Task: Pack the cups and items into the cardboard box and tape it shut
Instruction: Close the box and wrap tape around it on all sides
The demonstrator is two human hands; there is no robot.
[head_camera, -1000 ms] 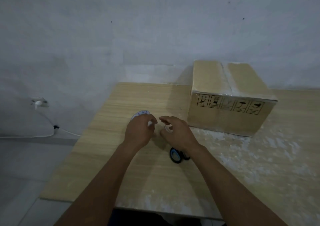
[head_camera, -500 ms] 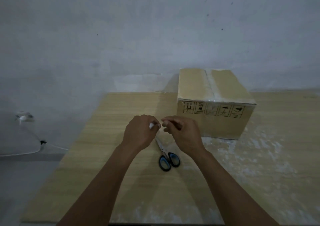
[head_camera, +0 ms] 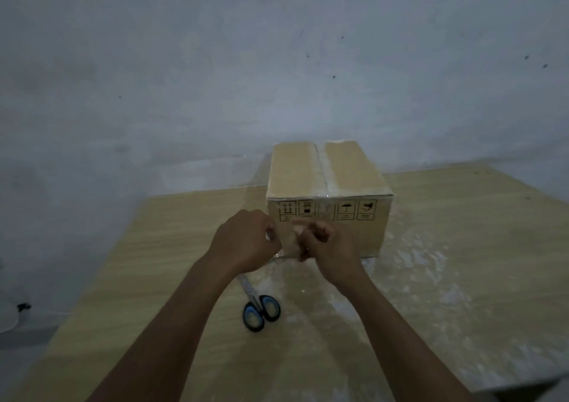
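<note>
Closed brown cardboard box (head_camera: 326,198): matt paper board, black printed handling symbols along the front face. Strip of clear glossy plastic tape (head_camera: 325,170) down the top seam, catching a pale sheen.

Light wood-grain tabletop (head_camera: 160,247): smooth laminate look, fine straight grain lines. Right half carries a patchy whitish, shiny film or residue; cannot tell what it is.

Scissors with black-and-blue plastic handle loops (head_camera: 260,311): handles smooth with a slight gloss, blades bright bare metal.

Grey-white plastered wall (head_camera: 277,63): matt, uneven, blotchy, with small dark specks.
</note>
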